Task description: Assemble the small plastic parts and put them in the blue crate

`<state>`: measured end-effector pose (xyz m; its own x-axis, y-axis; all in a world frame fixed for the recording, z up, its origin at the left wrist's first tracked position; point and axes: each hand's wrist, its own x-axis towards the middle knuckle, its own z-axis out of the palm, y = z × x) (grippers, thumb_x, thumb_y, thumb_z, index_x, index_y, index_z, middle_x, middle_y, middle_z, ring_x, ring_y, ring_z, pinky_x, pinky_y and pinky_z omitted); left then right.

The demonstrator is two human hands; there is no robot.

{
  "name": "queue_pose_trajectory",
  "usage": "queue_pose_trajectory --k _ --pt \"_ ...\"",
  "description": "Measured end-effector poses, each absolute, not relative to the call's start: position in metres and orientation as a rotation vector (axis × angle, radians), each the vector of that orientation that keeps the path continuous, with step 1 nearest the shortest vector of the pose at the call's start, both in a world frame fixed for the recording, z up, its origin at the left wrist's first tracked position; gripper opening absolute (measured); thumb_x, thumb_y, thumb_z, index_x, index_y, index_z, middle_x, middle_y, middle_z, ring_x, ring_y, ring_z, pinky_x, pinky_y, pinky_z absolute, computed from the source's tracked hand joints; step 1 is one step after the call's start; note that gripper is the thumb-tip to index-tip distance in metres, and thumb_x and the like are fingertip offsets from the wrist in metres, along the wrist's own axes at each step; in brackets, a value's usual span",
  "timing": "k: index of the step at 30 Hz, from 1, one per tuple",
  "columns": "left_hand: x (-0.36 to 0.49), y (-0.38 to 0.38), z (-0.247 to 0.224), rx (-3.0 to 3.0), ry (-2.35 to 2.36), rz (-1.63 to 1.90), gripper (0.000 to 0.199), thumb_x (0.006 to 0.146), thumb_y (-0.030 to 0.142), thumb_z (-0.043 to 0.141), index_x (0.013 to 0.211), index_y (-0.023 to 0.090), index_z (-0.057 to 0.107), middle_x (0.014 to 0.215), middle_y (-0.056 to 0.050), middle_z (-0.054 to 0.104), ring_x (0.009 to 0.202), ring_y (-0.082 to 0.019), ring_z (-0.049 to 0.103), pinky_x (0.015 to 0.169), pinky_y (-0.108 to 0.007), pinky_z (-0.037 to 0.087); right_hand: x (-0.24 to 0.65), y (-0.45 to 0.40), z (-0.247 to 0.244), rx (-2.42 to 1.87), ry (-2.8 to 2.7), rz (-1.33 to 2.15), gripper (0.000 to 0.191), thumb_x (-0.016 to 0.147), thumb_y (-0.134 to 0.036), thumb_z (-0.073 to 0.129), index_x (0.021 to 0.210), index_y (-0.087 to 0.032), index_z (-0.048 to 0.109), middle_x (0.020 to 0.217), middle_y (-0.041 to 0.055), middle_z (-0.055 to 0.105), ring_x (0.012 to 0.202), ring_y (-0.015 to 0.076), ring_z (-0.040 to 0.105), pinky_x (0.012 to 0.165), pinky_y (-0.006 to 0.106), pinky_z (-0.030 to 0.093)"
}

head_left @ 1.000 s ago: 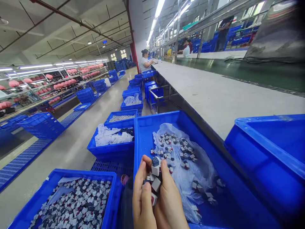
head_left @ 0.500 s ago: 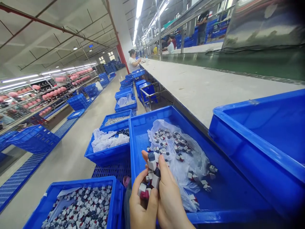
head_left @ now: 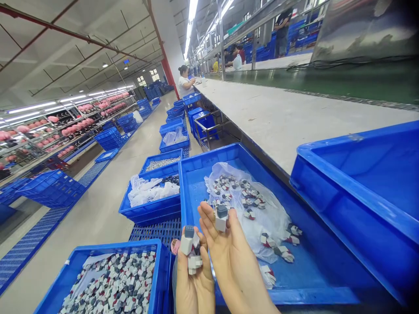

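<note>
My left hand (head_left: 194,279) is closed around several small white, grey and red block-shaped parts (head_left: 191,253), one sticking up at the top. My right hand (head_left: 225,248) pinches a single white part with a grey cap (head_left: 221,217) between thumb and fingers, just right of the left hand. Both hands hover over the near edge of a blue bin (head_left: 196,174) whose clear plastic bag (head_left: 271,218) holds scattered parts of the same kind. Lower left, another blue bin (head_left: 153,279) is filled with many such parts.
A long grey workbench (head_left: 278,113) runs away on the right, with a large blue bin (head_left: 360,192) at its near end. More blue bins (head_left: 153,205) line the floor ahead. A seated person (head_left: 183,83) works far down the bench. Shelving with pink items (head_left: 65,126) stands at the left.
My hands have parted: the right lifted away holding one part, while the left keeps the cluster. The view shifted slightly.
</note>
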<state>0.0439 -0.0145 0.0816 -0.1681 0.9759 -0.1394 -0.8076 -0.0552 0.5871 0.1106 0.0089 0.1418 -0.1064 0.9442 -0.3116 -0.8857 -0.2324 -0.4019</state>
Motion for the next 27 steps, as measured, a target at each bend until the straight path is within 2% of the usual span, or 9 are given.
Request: queue_pose_trajectory --k 4,8,11,16,18,20,22,24,27 --pt "0.034 -0.014 0.089 0.355 0.496 1.648 0.033 0.084 0.041 0.042 0.103 0.022 0.062 0.114 -0.005 0.06 0.117 -0.007 0.044 0.093 -0.011 0.035 0.103 0.003 0.14 -0.548 -0.204 1.756 0.036 0.077 -0.051 0.052 0.098 -0.022 0.06 0.109 0.0032 0.06 0.094 0.0169 0.059 0.074 0.024 0.051" --pt "0.026 -0.017 0.104 0.43 0.356 1.686 0.042 0.091 0.03 0.025 0.099 0.018 0.065 0.106 -0.006 0.064 0.106 -0.007 0.052 0.088 -0.01 0.039 0.099 -0.002 0.141 -0.463 -0.266 1.719 0.022 0.075 -0.04 0.06 0.09 -0.024 0.055 0.097 0.0005 0.062 0.091 0.0149 0.058 0.076 0.023 0.048" --pt "0.022 -0.018 0.111 0.453 0.333 1.706 0.046 0.091 0.025 0.02 0.099 0.018 0.065 0.107 -0.004 0.063 0.104 -0.01 0.055 0.083 -0.012 0.044 0.101 -0.001 0.141 -0.477 -0.255 1.684 0.021 0.074 -0.034 0.061 0.09 -0.024 0.052 0.089 -0.0012 0.06 0.084 0.0116 0.057 0.073 0.02 0.047" --pt "0.023 -0.022 0.114 0.39 0.625 1.805 0.026 0.084 0.025 0.044 0.1 0.021 0.064 0.109 -0.004 0.063 0.1 -0.017 0.058 0.074 -0.018 0.052 0.109 0.006 0.141 -0.581 -0.722 1.544 0.023 0.078 -0.036 0.054 0.096 -0.022 0.053 0.061 -0.0055 0.049 0.051 0.006 0.044 0.051 0.016 0.038" --pt "0.026 -0.024 0.115 0.424 0.824 1.813 0.027 0.077 0.029 0.057 0.103 0.023 0.062 0.105 -0.006 0.064 0.094 -0.019 0.061 0.071 -0.021 0.054 0.113 0.008 0.141 -0.646 -1.077 1.476 0.024 0.074 -0.034 0.059 0.096 -0.022 0.057 0.059 -0.0061 0.047 0.051 0.0063 0.042 0.05 0.017 0.036" --pt "0.028 -0.026 0.118 0.502 0.993 1.812 0.039 0.07 0.034 0.064 0.107 0.023 0.059 0.104 -0.007 0.065 0.09 -0.019 0.062 0.071 -0.023 0.054 0.115 0.01 0.143 -0.737 -1.347 1.383 0.022 0.069 -0.026 0.063 0.09 -0.022 0.06 0.066 -0.0047 0.053 0.059 0.0077 0.046 0.056 0.018 0.037" --pt "0.029 -0.027 0.119 0.57 1.099 1.793 0.046 0.067 0.037 0.067 0.109 0.022 0.057 0.107 -0.008 0.063 0.092 -0.02 0.061 0.075 -0.024 0.052 0.116 0.011 0.144 -0.824 -1.475 1.302 0.017 0.067 -0.022 0.062 0.084 -0.022 0.061 0.074 -0.0038 0.057 0.063 0.0085 0.046 0.058 0.018 0.037" --pt "0.03 -0.027 0.12 0.608 1.154 1.769 0.047 0.066 0.04 0.067 0.108 0.02 0.057 0.112 -0.009 0.059 0.098 -0.02 0.058 0.08 -0.023 0.05 0.115 0.011 0.144 -0.864 -1.511 1.27 0.01 0.07 -0.024 0.059 0.08 -0.022 0.059 0.073 -0.0037 0.057 0.061 0.0088 0.045 0.055 0.019 0.037" --pt "0.031 -0.024 0.12 0.56 1.183 1.791 0.043 0.066 0.044 0.065 0.101 0.021 0.06 0.108 -0.007 0.06 0.093 -0.018 0.059 0.069 -0.02 0.052 0.112 0.011 0.143 -0.88 -1.443 1.262 0.011 0.071 -0.032 0.057 0.074 -0.022 0.056 0.064 -0.0032 0.054 0.055 0.0098 0.045 0.051 0.02 0.038"
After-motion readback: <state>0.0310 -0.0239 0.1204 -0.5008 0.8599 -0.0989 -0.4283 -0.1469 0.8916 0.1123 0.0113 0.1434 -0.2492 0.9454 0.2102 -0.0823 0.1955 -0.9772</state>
